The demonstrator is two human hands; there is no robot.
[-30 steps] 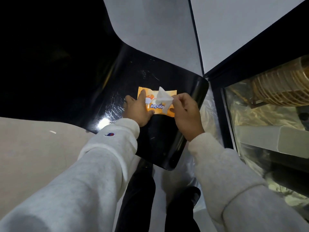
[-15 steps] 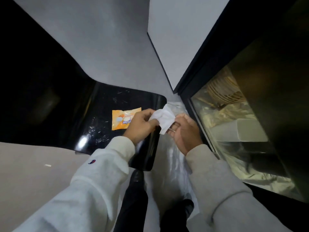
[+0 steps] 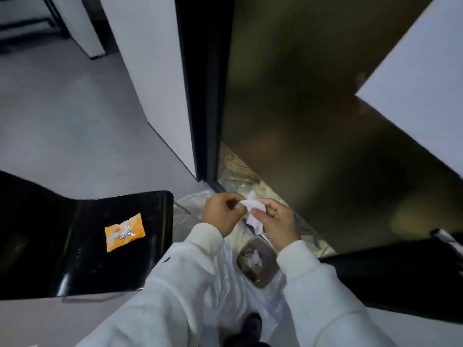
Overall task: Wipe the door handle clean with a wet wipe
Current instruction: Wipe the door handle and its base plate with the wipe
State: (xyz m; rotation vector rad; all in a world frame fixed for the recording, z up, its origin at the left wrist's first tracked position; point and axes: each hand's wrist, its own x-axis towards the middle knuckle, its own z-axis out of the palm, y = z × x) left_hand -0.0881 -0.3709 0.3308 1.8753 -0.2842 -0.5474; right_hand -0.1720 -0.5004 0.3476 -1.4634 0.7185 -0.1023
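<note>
While both hands meet in front of the dark glass door, the left hand and right hand each pinch the white wet wipe with curled fingers; the orange wipe packet lies apart on the black seat.

White wet wipe, orange wipe packet, glossy black chair, cream sleeves

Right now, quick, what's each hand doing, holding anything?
Left hand: pinching one edge of the white wet wipe.
Right hand: gripping the same wipe from the other side.
</note>
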